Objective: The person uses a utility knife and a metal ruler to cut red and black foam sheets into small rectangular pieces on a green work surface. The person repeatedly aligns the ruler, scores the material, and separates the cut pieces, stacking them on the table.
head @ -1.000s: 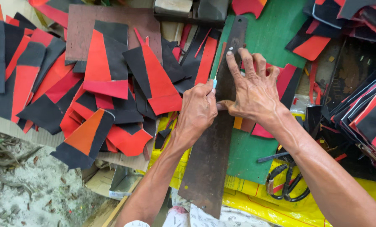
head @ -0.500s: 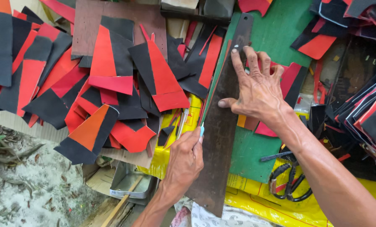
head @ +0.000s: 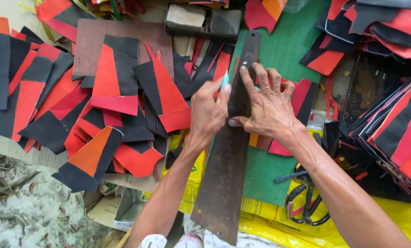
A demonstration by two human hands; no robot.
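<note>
Green board (head: 301,50) covered my workbench, heaped with red and black cut pieces (head: 118,92). My right hand (head: 269,108) lay spread flat, pressing the long dark metal straightedge (head: 223,179) onto the board. My left hand (head: 208,112) was closed around a small blue-handled knife (head: 225,79), its tip against the straightedge's left edge.
</note>
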